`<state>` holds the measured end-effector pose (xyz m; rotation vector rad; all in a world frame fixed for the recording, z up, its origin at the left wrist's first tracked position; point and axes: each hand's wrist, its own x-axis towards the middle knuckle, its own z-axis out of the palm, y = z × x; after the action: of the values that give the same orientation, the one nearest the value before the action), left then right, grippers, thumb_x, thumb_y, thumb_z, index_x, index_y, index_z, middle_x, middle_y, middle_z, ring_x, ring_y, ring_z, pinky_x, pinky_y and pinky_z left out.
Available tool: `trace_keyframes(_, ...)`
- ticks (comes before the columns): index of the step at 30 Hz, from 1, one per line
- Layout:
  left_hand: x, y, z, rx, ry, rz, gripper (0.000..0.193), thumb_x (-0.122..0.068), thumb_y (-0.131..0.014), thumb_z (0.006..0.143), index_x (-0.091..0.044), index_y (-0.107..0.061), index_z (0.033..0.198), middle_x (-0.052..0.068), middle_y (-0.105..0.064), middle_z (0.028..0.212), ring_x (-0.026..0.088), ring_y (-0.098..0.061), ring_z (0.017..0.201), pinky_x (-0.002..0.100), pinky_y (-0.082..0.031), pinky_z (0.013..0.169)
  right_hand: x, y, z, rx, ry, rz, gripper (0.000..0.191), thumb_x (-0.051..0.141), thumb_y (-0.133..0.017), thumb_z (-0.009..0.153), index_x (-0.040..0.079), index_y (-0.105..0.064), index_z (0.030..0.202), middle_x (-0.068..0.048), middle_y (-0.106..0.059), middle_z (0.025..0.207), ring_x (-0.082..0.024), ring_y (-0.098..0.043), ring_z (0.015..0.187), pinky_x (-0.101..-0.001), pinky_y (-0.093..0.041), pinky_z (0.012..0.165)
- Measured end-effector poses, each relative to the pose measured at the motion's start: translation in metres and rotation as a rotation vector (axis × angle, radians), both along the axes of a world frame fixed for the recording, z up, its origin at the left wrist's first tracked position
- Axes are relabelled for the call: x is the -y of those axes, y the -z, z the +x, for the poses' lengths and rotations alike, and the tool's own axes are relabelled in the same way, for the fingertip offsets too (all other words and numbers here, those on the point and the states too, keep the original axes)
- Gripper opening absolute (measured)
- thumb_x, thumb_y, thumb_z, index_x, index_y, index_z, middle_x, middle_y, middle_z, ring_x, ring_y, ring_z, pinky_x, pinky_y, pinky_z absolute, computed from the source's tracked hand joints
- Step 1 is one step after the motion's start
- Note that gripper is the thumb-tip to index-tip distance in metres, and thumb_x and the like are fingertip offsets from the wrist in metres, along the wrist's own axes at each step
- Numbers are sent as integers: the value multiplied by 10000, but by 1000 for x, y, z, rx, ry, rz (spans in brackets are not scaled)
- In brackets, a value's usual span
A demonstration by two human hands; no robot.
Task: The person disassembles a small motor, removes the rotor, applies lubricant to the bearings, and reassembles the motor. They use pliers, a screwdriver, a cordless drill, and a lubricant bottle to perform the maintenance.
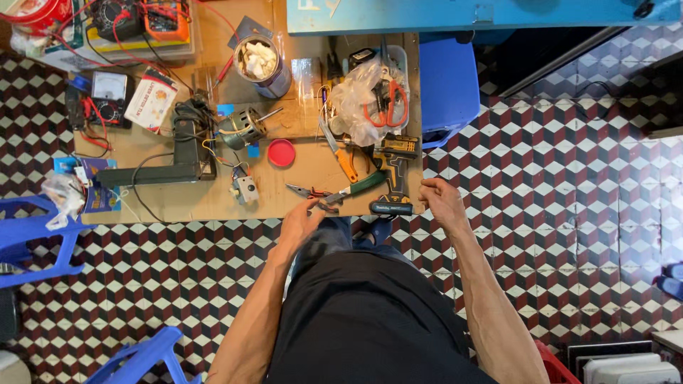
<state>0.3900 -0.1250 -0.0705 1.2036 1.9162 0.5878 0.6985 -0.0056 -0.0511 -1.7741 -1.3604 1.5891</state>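
Seen from above, a cluttered cardboard-topped workbench (178, 206) stands on a checkered tile floor (569, 178). A white and red box (151, 98) lies at its left. The left hand (299, 224), fingers loosely curled and holding nothing, nearly touches red-handled pliers (307, 192). The right hand (441, 200) rests open at the bench corner, just beside a cordless drill (393, 174).

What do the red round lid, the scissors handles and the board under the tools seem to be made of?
Red round lid: probably plastic, smooth with an even colour. Scissors handles: likely orange plastic, seen through a clear, crinkled plastic bag. Board: looks like brown cardboard or thin pressed wood, matt and flat; I cannot tell which.
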Motion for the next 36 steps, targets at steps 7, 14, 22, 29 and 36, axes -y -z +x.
trace_keyframes(7,-37,21,-43,-75,-65,26,467,-276,-731,843,-58,-699,1255,230,-711,1188,381,-668,1109,457,-530,935,-64,6,-77,72,-90,23,400,245,-648,942,-13,-673,1248,-120,-743,1007,-154,-700,916,-286,-546,822)
trace_keyframes(14,-130,25,-72,88,-168,158,483,-296,-692,874,-33,-665,1278,208,-708,1202,351,-696,1047,434,-552,906,-151,-11,-162,292,-87,303,435,303,-645,955,11,-667,1277,-147,-741,1112,-210,-698,995,-346,-535,866)
trace_keyframes(22,-247,23,-67,428,-196,389,784,-257,-762,876,-7,-394,1522,282,-583,1391,407,-575,1294,453,-460,1073,-205,7,-226,292,-45,279,632,458,-626,972,-20,-559,1379,-219,-647,1286,-292,-649,1152,-385,-511,947)
trace_keyframes(29,-257,43,-46,23,78,367,806,-206,-748,835,14,-401,1529,262,-431,1540,464,-377,1439,540,-362,1145,-223,25,-248,214,24,46,721,579,-523,953,54,-533,1447,-180,-610,1370,-299,-598,1238,-412,-465,1015)
trace_keyframes(36,-284,48,-50,-255,222,354,834,-264,-800,755,96,-444,1417,312,-324,1581,487,-265,1511,513,-285,1222,-240,34,-273,536,-143,82,1003,662,-694,802,14,-398,1509,-281,-480,1426,-418,-495,1304,-500,-436,1032)
